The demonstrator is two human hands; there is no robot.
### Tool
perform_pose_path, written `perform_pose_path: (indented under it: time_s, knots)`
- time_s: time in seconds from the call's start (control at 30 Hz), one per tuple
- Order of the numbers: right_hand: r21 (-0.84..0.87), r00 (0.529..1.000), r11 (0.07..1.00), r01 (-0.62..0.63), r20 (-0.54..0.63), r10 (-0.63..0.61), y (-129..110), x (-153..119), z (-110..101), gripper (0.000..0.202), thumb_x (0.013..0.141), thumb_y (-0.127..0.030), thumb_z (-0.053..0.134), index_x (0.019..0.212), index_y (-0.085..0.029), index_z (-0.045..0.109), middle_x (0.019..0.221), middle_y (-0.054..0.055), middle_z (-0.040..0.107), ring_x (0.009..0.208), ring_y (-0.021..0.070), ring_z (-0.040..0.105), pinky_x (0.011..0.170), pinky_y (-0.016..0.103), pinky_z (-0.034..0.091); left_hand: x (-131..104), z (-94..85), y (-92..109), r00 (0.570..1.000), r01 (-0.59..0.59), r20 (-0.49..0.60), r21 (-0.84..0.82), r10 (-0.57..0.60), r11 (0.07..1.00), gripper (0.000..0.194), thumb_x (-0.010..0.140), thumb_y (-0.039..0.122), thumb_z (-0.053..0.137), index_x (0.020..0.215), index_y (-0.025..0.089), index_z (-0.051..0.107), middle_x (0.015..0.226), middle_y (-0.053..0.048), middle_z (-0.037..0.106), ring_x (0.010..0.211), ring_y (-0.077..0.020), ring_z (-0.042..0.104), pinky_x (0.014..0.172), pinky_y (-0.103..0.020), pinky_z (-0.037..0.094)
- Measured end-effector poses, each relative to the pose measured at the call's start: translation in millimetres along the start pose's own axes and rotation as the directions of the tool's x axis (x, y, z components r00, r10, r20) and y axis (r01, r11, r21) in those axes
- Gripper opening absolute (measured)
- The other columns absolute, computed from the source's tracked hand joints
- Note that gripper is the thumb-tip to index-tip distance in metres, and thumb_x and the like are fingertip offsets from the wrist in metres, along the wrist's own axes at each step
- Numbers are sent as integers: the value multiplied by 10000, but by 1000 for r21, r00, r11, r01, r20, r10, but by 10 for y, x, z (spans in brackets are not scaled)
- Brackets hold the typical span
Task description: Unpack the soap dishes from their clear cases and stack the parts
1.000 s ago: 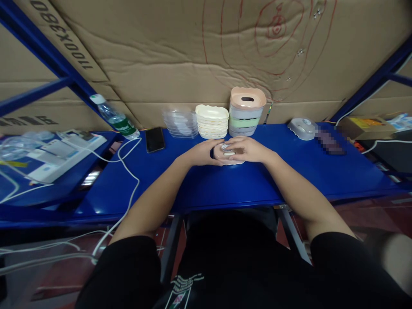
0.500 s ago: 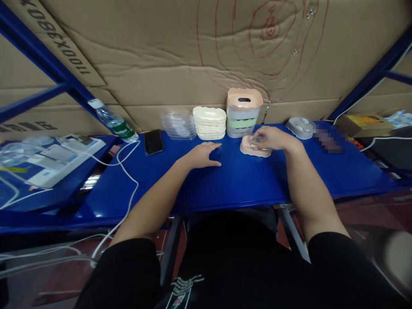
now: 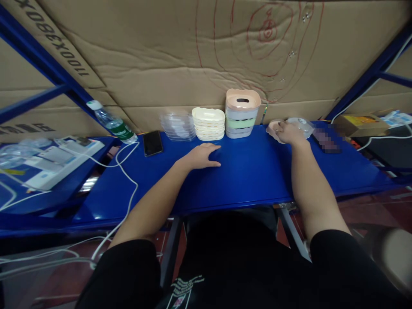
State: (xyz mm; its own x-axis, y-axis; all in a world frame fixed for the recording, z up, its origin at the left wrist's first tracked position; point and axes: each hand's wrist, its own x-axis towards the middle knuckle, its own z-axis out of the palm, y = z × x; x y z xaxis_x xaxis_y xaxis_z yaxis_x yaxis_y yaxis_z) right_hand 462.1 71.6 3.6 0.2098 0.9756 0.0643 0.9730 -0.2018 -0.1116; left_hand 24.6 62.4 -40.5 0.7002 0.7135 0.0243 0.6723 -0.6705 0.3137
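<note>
My right hand (image 3: 291, 132) is at the right of the blue table, its fingers closed on a small pink wavy-edged plastic dish (image 3: 273, 128). Just beyond that hand lies a translucent grey-white dish (image 3: 304, 125), partly covered by the fingers; whether the two dishes touch, I cannot tell. My left hand (image 3: 202, 156) rests on the tabletop with thumb and fingers apart and nothing between them. Behind it stand a stack of cream wavy-edged trays (image 3: 208, 124) and a stack of clear plastic trays (image 3: 178, 126). Right of these rises a pile of pink, grey and green containers (image 3: 243, 113), the top one slotted.
A black phone (image 3: 152, 143) and a tilted water bottle (image 3: 114, 124) lie on the left, beside a white cable (image 3: 133, 178). A cardboard wall (image 3: 154, 51) closes off the back. Far right are a pixelated dark object (image 3: 326, 139) and a carton (image 3: 363, 124).
My right hand has carried the pink dish rightward and slightly back, from in front of the container pile to beside the translucent dish. My left hand has stayed in place.
</note>
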Motion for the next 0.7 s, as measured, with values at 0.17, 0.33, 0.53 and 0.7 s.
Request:
perform_pose_path:
  time_s: [0.17,0.33,0.53,0.7]
  knots:
    - [4,997,998,-55,-44,55,0,5,68,596,1138,-410,403,1613,-128,627,1739,270,552,1626,496,478,1263,778,418,-5,-16,30,1000,7,15,6,-7,1000,950,962,722,741,1723,191,541,1747,-195,588,1619,-398,548,1344,-515,416]
    - [55,990,996,-74,-115,80,50,61,144,629,1133,-421,393,1626,-108,629,1710,290,578,1595,487,479,1262,736,402,-5,-25,48,999,20,34,12,-20,1000,985,962,723,728,1731,140,528,1741,-225,583,1624,-410,539,1352,-514,404]
    - [75,984,995,-62,-164,74,100,112,204,628,1097,-417,495,1644,-144,637,1673,257,627,1500,447,565,1216,635,459,4,2,9,1000,-2,14,14,2,1000,952,965,751,724,1716,193,548,1733,-194,604,1604,-406,561,1329,-520,433]
    - [71,976,994,-88,-192,100,65,110,210,597,1065,-423,598,1589,-156,701,1592,249,703,1427,430,636,1161,587,503,4,-3,28,999,17,34,40,-18,999,938,986,697,733,1731,164,531,1744,-202,589,1617,-403,550,1346,-502,420]
